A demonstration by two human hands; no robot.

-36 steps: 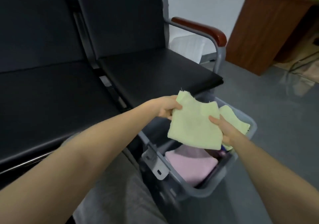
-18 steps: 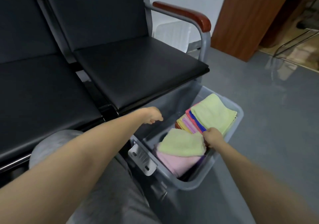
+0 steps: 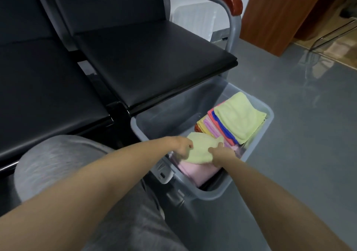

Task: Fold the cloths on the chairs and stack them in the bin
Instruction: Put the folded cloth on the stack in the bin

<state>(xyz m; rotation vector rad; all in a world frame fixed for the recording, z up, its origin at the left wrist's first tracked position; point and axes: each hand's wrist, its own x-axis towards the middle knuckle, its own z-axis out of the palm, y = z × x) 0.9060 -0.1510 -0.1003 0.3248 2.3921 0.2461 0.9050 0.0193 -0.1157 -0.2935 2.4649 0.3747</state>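
Closest to you, both hands are down in the near end of the bin (image 3: 212, 196). Your left hand (image 3: 181, 146) curls its fingers on the left edge of the folded pale green cloth (image 3: 201, 151) and your right hand (image 3: 222, 155) pinches its right edge, so both are gripping it. That cloth lies on a folded pink cloth (image 3: 195, 170), so this one looks all but placed and only needs releasing, perhaps squaring. It is soft and slightly rumpled, its top domed rather than flat. Further along the bin, a leaning stack of folded cloths (image 3: 239, 118), topped by another pale green one, is already in. Beyond, the two black seats (image 3: 154, 63) show no cloth, so I judge the task nearly done, though part of the row is out of view.
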